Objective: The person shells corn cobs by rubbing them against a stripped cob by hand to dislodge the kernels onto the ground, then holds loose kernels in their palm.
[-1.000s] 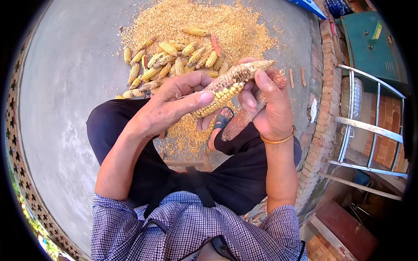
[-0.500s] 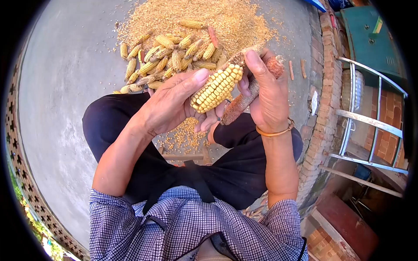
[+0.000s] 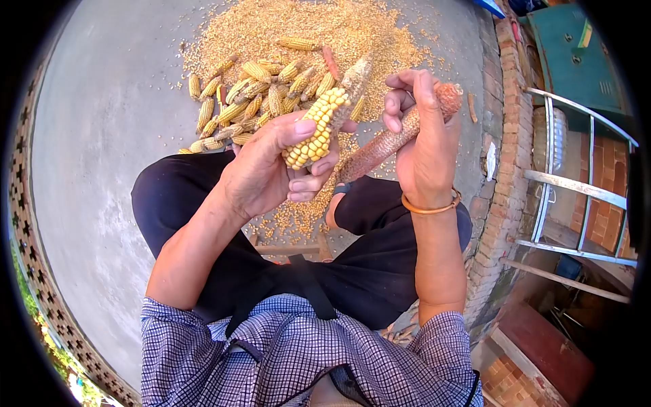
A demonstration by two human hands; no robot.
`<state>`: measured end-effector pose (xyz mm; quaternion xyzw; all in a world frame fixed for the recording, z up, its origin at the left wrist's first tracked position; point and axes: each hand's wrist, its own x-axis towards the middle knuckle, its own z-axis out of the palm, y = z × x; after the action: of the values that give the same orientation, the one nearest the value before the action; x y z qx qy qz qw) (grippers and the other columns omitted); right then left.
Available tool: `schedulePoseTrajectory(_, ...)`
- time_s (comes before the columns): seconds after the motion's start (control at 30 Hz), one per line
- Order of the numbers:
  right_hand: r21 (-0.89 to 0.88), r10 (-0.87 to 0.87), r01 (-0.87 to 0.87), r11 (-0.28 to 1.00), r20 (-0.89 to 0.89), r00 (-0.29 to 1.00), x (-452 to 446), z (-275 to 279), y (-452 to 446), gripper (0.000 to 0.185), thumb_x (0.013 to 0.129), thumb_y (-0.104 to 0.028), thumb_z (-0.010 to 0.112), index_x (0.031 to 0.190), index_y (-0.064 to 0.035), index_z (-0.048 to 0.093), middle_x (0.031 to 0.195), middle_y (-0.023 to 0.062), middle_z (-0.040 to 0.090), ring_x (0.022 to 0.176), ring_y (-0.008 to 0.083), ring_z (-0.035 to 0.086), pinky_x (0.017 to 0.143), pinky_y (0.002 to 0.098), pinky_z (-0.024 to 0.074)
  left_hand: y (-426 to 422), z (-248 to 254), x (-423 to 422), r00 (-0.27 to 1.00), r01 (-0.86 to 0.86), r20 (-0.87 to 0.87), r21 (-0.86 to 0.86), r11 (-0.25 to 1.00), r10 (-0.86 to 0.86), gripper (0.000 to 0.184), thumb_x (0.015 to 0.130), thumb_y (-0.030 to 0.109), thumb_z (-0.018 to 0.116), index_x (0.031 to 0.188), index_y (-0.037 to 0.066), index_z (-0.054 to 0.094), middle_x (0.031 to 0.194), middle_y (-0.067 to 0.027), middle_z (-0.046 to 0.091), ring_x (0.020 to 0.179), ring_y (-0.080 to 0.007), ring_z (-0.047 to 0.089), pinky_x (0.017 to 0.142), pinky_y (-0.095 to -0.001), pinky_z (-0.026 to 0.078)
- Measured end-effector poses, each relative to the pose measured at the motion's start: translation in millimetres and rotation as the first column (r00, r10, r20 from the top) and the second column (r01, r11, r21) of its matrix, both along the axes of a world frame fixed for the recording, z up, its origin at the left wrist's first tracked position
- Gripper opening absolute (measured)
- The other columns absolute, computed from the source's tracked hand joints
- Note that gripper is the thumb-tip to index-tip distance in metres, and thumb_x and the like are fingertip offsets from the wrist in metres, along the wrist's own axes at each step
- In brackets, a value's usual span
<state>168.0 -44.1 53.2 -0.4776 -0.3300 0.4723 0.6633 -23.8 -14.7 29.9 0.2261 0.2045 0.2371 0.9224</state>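
My left hand (image 3: pixel 271 159) is closed around a corn cob (image 3: pixel 317 136), tilted with its tip up and to the right. Yellow kernels cover its near side, while its upper tip and right side are bare. In my right hand (image 3: pixel 428 136) lies a bare reddish corncob (image 3: pixel 383 146), slanting down to the left. The fingers curl round it, and its lower end comes close to the left hand's cob. Beyond both hands, several unshelled ears of corn (image 3: pixel 256 71) lie piled up, with a broad heap of loose kernels (image 3: pixel 251 27) behind them.
More loose kernels (image 3: pixel 288 216) lie on the concrete floor (image 3: pixel 102 149) between my legs. A low brick edge (image 3: pixel 505 163) runs along the right, with a metal frame (image 3: pixel 576 188) and a green cabinet (image 3: pixel 576 57) past it. One bare cob (image 3: pixel 472 107) rests near the bricks.
My hands have moved apart; the right hand with the bare cob shifted right. The left hand's cob has turned more upright, showing its bare tip and side.
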Motion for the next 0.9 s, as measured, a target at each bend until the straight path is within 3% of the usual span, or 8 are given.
schedulePoseTrajectory(0.13,0.337,-0.199,0.056,0.94,0.407,0.891,-14,-1,-1,0.032,0.092,-0.032,0.067,0.094,-0.0005,0.061,0.09,0.0088,0.064,0.078,0.014,0.06,0.069,0.0268,0.0489,-3,0,-1,0.989,0.036,-0.145,0.118,0.992,-0.019,0.053,0.088,0.032,0.066,0.124,-0.004,0.051,0.07,-0.0012,0.047,0.045,-0.0045,0.035,0.036,-0.0188,0.026)
schedulePoseTrajectory(0.2,0.459,-0.246,-0.169,0.872,0.711,0.659,-11,-1,2,0.04,0.087,-0.04,0.07,0.093,-0.0016,0.061,0.093,0.011,0.064,0.082,0.0182,0.061,0.075,0.031,0.0504,-4,-6,0,0.975,0.066,-0.222,0.199,0.978,-0.021,0.048,0.085,0.025,0.07,0.121,-0.002,0.054,0.071,-0.0001,0.052,0.047,-0.0038,0.04,0.036,-0.0183,0.028)
schedulePoseTrajectory(0.3,0.437,-0.308,-0.38,0.815,0.883,0.354,-16,-5,4,0.044,0.08,-0.044,0.075,0.091,-0.0034,0.061,0.089,0.0112,0.065,0.077,0.0218,0.062,0.071,0.0355,0.0497,-4,-4,-2,0.91,0.185,-0.415,0.43,0.884,0.011,0.04,0.081,0.017,0.074,0.115,0.001,0.059,0.074,-0.0001,0.059,0.051,-0.0021,0.048,0.039,-0.0179,0.033)
schedulePoseTrajectory(0.4,0.247,-0.171,-0.375,0.894,0.96,0.223,-21,-9,-4,0.041,0.076,-0.04,0.079,0.087,-0.0049,0.06,0.079,0.0084,0.064,0.07,0.0238,0.062,0.066,0.0369,0.0481,-4,-2,-2,0.88,0.276,-0.459,0.704,0.654,0.123,0.039,0.082,0.01,0.073,0.115,-0.005,0.058,0.083,-0.0036,0.064,0.078,-0.0057,0.056,0.067,-0.0259,0.049)
schedulePoseTrajectory(0.57,0.294,-0.247,-0.202,0.934,0.942,0.227,-35,-18,-8,0.031,0.078,-0.029,0.075,0.08,-0.0077,0.053,0.066,0.0074,0.054,0.058,0.0259,0.057,0.054,0.0365,0.0436,-16,-17,4,0.9,0.122,-0.344,0.787,0.605,0.267,0.034,0.078,0.003,0.072,0.109,-0.006,0.06,0.083,-0.0073,0.068,0.083,-0.0072,0.06,0.074,-0.0301,0.051)
schedulePoseTrajectory(0.77,0.092,-0.085,-0.022,0.995,0.97,0.227,-39,-19,-4,0.03,0.079,-0.025,0.075,0.084,-0.0056,0.053,0.054,0.0084,0.054,0.049,0.0286,0.058,0.046,0.0385,0.0423,-20,-28,8,0.84,0.318,-0.387,0.919,0.234,0.381,0.027,0.073,0.003,0.069,0.095,-0.006,0.056,0.079,-0.0215,0.063,0.076,-0.0341,0.066,0.07,-0.038,0.05)
schedulePoseTrajectory(0.8,0.122,-0.119,0.0,0.993,0.972,0.203,-38,-17,-4,0.031,0.08,-0.027,0.075,0.086,-0.0044,0.055,0.054,0.0104,0.057,0.049,0.0284,0.061,0.045,0.0379,0.0439,-18,-27,10,0.818,0.328,-0.441,0.885,0.33,0.369,0.03,0.07,0.004,0.069,0.095,-0.005,0.056,0.079,-0.0266,0.058,0.077,-0.0439,0.059,0.067,-0.041,0.048)
schedulePoseTrajectory(0.9,0.099,-0.106,0.04,0.994,0.9,0.423,-29,-22,3,0.032,0.081,-0.028,0.076,0.088,-0.0028,0.057,0.058,0.0121,0.059,0.051,0.0266,0.062,0.048,0.035,0.0462,-10,-11,15,0.765,0.422,-0.58,0.78,0.462,0.28,0.036,0.073,0.002,0.071,0.105,-0.007,0.059,0.098,-0.021,0.066,0.096,-0.0198,0.065,0.085,-0.0352,0.048)
